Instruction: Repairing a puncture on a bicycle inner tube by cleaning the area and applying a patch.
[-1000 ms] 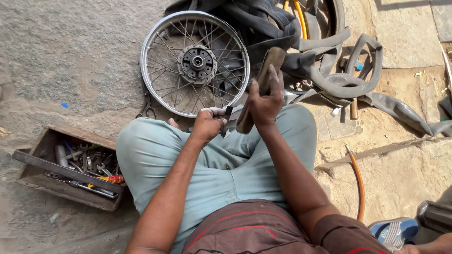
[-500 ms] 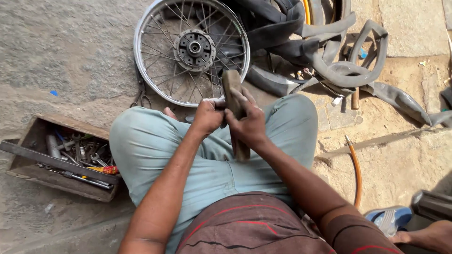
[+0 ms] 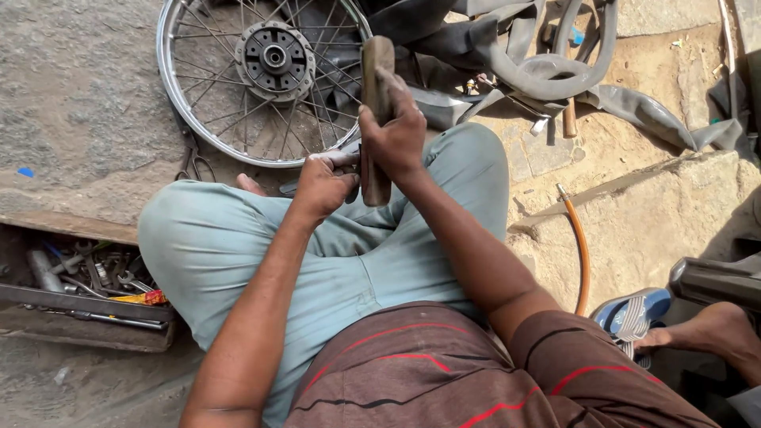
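Right hand grips a stiff, heavy-looking wooden handle mid-shaft; left hand is closed around a small part, hidden, beside a spoked wheel.

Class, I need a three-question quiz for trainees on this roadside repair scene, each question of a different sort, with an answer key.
1. True or false: the right hand grips a wooden block held upright.
2. Multiple choice: the spoked wheel lies A) inside the toolbox, B) flat on the ground ahead of the knees, C) on the person's lap.
3. Fill in: the open toolbox of wrenches sits on the person's ___ side.

Key
1. True. The left hand is closed on a small item beside the block's lower end; what it is cannot be told.
2. B.
3. Left.
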